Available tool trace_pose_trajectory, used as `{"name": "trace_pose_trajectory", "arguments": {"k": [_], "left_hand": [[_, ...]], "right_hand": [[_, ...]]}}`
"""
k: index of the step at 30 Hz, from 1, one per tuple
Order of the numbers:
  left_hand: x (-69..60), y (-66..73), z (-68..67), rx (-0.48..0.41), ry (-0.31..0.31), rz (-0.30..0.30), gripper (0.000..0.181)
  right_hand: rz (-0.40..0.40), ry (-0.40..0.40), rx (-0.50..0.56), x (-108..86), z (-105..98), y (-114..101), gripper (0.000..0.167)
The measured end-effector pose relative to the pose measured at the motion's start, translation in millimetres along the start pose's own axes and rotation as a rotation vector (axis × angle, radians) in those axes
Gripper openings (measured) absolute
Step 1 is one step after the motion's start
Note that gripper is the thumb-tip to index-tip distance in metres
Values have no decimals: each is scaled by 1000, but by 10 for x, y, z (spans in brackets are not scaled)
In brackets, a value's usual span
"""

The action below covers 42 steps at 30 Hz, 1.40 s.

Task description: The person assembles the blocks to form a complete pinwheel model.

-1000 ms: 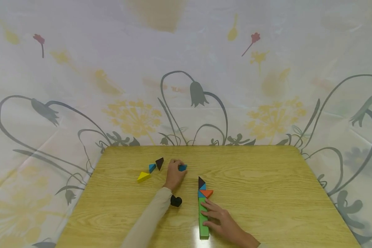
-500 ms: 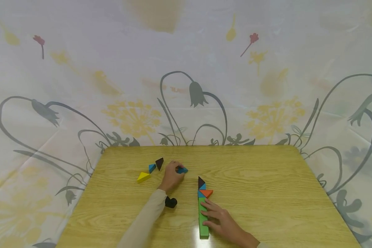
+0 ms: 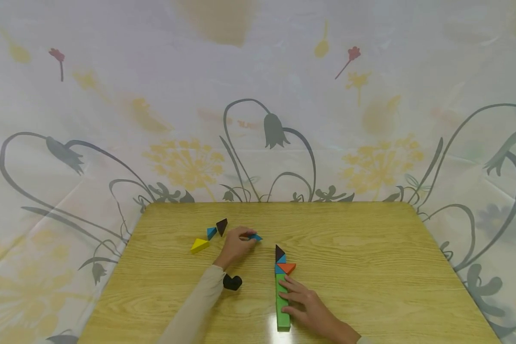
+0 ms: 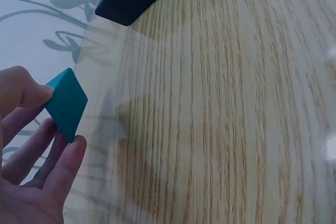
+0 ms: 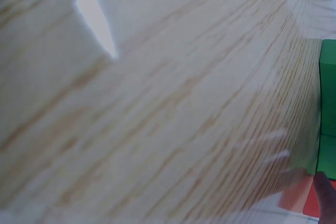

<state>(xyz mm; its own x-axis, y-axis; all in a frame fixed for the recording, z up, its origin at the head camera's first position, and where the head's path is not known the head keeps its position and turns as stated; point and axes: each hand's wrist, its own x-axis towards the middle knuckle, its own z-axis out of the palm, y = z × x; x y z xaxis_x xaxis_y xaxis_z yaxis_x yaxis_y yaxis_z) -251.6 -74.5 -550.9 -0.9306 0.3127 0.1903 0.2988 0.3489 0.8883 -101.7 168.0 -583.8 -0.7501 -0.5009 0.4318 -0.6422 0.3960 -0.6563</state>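
Observation:
My left hand (image 3: 235, 247) pinches a blue triangular block (image 3: 255, 237) between thumb and fingers. In the left wrist view this block (image 4: 67, 103) is held off the wooden surface, one pointed corner downward. My right hand (image 3: 309, 306) rests its spread fingers along a row of green blocks (image 3: 283, 317). At the row's far end sit an orange triangle (image 3: 288, 268), small blue triangles (image 3: 281, 259) and a dark brown triangle (image 3: 279, 253). In the right wrist view a fingertip (image 5: 326, 195) touches the row by the orange block (image 5: 311, 203).
Left of my left hand lie a dark brown block (image 3: 221, 226), a small blue triangle (image 3: 211, 232) and a yellow triangle (image 3: 199, 245). The wooden table (image 3: 370, 248) ends at a flower-printed curtain (image 3: 258, 71). A black device (image 3: 232, 282) sits on my left wrist.
My left hand has shifted slightly toward me with the blue triangular block and its wrist has turned, leaving more of the block showing. My right hand stays on the green blocks.

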Motion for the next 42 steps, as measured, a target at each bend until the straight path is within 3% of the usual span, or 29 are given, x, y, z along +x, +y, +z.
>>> {"name": "trace_pose_trajectory", "arguments": {"k": [9, 16, 28, 33, 36, 38, 40, 42], "left_hand": [[-27, 67, -3, 17, -51, -54, 19], [-50, 99, 18, 18, -84, 10, 17], [-94, 125, 97, -2, -154, -41, 18], [-106, 136, 126, -4, -168, -25, 17], [-134, 287, 101, -17, -196, -23, 17], [-144, 309, 113, -24, -207, -21, 18], [-150, 311, 128, -27, -220, -25, 18], [-142, 206, 171, -20, -217, -22, 18]], "right_hand": [[15, -21, 13, 8, -11, -15, 37], [28, -26, 10, 9, -19, -24, 38], [16, -23, 4, 13, -13, -11, 37], [11, -23, 11, 17, -18, -18, 37], [6, -17, 18, 22, -21, -29, 37], [1, -13, 23, 25, -23, -35, 37], [-4, -11, 23, 25, -24, -35, 37], [-6, -12, 17, 23, -24, -28, 37]]}}
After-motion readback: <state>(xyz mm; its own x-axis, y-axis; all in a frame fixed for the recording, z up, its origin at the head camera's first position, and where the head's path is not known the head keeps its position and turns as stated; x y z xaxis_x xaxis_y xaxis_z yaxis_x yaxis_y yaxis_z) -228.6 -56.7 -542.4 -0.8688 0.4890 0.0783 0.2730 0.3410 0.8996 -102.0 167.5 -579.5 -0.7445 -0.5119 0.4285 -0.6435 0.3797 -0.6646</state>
